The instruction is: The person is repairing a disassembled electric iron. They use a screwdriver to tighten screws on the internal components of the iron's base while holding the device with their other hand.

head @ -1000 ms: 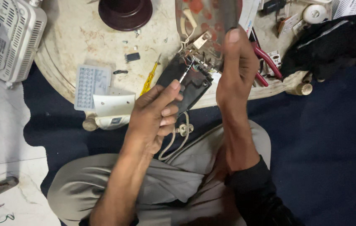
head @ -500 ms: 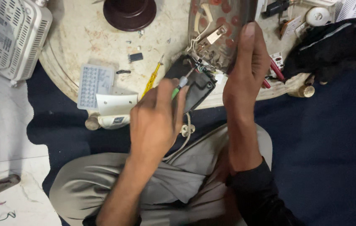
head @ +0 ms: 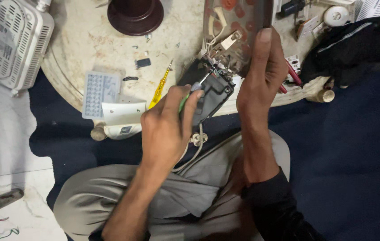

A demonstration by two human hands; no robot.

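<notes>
Landmark: the round pale tabletop [head: 87,49], worn and stained, seen from above past the person's knees.

Left hand [head: 165,129] was closed round a green-handled screwdriver [head: 190,91]; the metal tip pointed into the wiring at the top of a black housing [head: 212,91] that sat at the near edge of the tabletop. Right hand [head: 261,76] was clamped on the side of an opened electric iron [head: 234,31], fingers wrapped up its right edge, holding it upright over the right half of the tabletop. The two hands were apart, with the black housing between them. A pale cord [head: 194,143] hung knotted from the housing towards the lap.

Packages and labelled things: a white blister pack of small tablets [head: 98,91] lay at the left near edge of the tabletop. Just nearer than it, a folded white card [head: 123,114] over a white object with a small dark label; print too small to tell. A white vented box [head: 9,42] stood off the tabletop to the left, carrying a small sticker on its near-left side.

Other items: a yellow-handled screwdriver [head: 161,85] lay on the tabletop beside the blister pack. A dark brown domed base [head: 135,15] stood at the far edge. Loose screws lay just nearer than it. A black cloth bag [head: 350,49] lay off the right edge, contents not visible.
</notes>
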